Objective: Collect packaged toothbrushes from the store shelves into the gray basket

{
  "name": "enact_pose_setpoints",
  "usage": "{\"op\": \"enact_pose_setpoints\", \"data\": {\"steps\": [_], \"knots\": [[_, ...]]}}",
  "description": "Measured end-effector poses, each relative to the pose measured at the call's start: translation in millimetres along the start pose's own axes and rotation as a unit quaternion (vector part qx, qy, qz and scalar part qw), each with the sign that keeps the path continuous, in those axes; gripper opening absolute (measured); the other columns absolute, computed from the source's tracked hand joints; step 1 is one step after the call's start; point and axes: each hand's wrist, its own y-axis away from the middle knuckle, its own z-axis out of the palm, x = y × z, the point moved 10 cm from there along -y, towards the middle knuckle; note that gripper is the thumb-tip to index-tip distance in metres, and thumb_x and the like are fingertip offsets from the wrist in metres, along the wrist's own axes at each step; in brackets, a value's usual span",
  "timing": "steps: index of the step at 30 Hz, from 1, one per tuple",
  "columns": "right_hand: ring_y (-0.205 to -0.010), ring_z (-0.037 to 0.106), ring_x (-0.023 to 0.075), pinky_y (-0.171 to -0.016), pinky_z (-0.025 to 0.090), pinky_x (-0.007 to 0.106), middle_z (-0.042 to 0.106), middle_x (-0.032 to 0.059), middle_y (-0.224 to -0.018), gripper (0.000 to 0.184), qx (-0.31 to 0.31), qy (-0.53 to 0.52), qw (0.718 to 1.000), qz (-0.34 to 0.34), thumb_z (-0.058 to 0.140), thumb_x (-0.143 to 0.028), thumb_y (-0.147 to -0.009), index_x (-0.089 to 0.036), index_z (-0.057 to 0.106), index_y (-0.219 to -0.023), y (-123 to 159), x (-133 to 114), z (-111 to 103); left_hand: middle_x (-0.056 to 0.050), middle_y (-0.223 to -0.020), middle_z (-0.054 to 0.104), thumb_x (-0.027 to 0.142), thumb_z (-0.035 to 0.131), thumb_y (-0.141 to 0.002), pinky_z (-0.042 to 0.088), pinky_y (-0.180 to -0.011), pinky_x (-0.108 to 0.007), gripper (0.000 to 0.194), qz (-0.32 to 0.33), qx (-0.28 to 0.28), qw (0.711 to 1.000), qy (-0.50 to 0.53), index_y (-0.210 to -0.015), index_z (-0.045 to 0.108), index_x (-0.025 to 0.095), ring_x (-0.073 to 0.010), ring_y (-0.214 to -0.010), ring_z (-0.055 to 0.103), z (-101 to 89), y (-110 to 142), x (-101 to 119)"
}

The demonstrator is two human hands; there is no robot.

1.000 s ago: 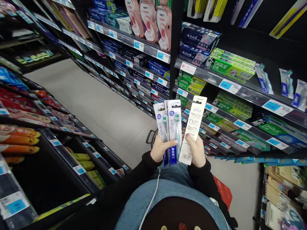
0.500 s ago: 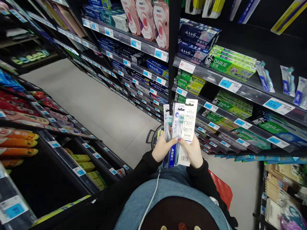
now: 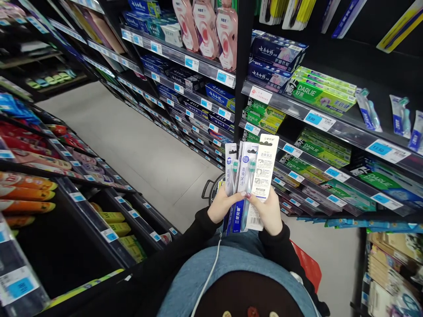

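Several packaged toothbrushes are fanned out upright in front of me, held between both hands. My left hand (image 3: 220,205) grips the left ones, among them a toothbrush pack (image 3: 231,169) with a teal brush head. The middle toothbrush pack (image 3: 245,176) faces me with its blue lower end, and both thumbs meet over it. My right hand (image 3: 269,211) is closed around the right side, where a toothbrush pack (image 3: 262,171) shows its white printed back and barcode. The fingers behind the packs are hidden.
Ahead, a shelf holds toothpaste boxes (image 3: 319,90), loose toothbrush packs (image 3: 368,110) and pink mouthwash bottles (image 3: 205,30). Low shelving with orange packs (image 3: 24,192) stands at left. Below my hands are a dark basket handle (image 3: 207,188) and a red object (image 3: 307,264).
The right-hand pack has tilted slightly right and fanned a little farther from the others. Both hands keep their hold. The view has shifted slightly.
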Motion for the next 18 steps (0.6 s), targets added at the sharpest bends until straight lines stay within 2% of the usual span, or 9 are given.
{"op": "enact_pose_setpoints", "data": {"steps": [4, 7, 9, 13, 18], "knots": [[-0.089, 0.067, 0.0260, -0.083, 0.055, 0.043, 0.071, 0.0084, -0.100, 0.047, 0.037, -0.019, 0.999, 0.012, 0.080, -0.041, -0.063, -0.019, 0.062, -0.100, 0.7, 9.3, -8.3, -0.009, -0.100, 0.072, 0.032, 0.079, -0.065, 0.047, -0.096, -0.042, 0.050, -0.002, 0.008, 1.000, 0.021, -0.110, 0.066, 0.015, -0.0310, -0.104, 0.064, -2.7, 0.9, 2.1], [-0.082, 0.066, 0.0249, -0.078, 0.055, 0.042, 0.070, 0.0072, -0.097, 0.046, 0.029, -0.100, 0.993, 0.049, 0.080, -0.041, -0.061, -0.020, 0.061, -0.097, 0.5, 19.3, -10.1, -0.008, -0.083, 0.071, 0.038, 0.076, -0.068, 0.056, -0.075, -0.038, 0.048, -0.022, 0.010, 0.999, 0.043, -0.108, 0.066, 0.013, -0.0278, -0.083, 0.068, -3.7, 1.2, 0.9], [-0.070, 0.064, 0.0219, -0.068, 0.055, 0.039, 0.068, 0.0051, -0.087, 0.042, 0.002, -0.166, 0.983, 0.076, 0.077, -0.042, -0.063, -0.020, 0.061, -0.094, -0.3, 23.1, -7.6, -0.006, -0.075, 0.068, 0.040, 0.075, -0.068, 0.056, -0.060, -0.035, 0.053, -0.035, -0.003, 0.997, 0.065, -0.112, 0.064, 0.012, -0.0247, -0.068, 0.067, -1.2, 1.1, 1.0], [-0.057, 0.052, 0.0152, -0.055, 0.047, 0.033, 0.056, 0.0015, -0.077, 0.032, -0.039, -0.230, 0.970, 0.067, 0.062, -0.041, -0.073, -0.021, 0.058, -0.097, -4.1, 17.5, -7.8, -0.006, -0.077, 0.067, 0.037, 0.073, -0.070, 0.052, -0.049, -0.029, 0.058, -0.029, -0.013, 0.996, 0.088, -0.121, 0.059, 0.012, -0.0174, -0.056, 0.062, -0.2, 0.9, 6.7], [-0.049, 0.034, 0.0133, -0.050, 0.040, 0.033, 0.035, -0.0011, -0.071, 0.044, -0.066, -0.201, 0.977, 0.027, 0.041, -0.044, -0.078, -0.022, 0.054, -0.114, -5.2, 6.9, -7.5, -0.006, -0.083, 0.067, 0.035, 0.070, -0.073, 0.048, -0.048, -0.025, 0.054, -0.023, -0.023, 0.995, 0.090, -0.121, 0.058, 0.013, -0.0118, -0.051, 0.056, -0.3, 1.8, 6.8]]}}
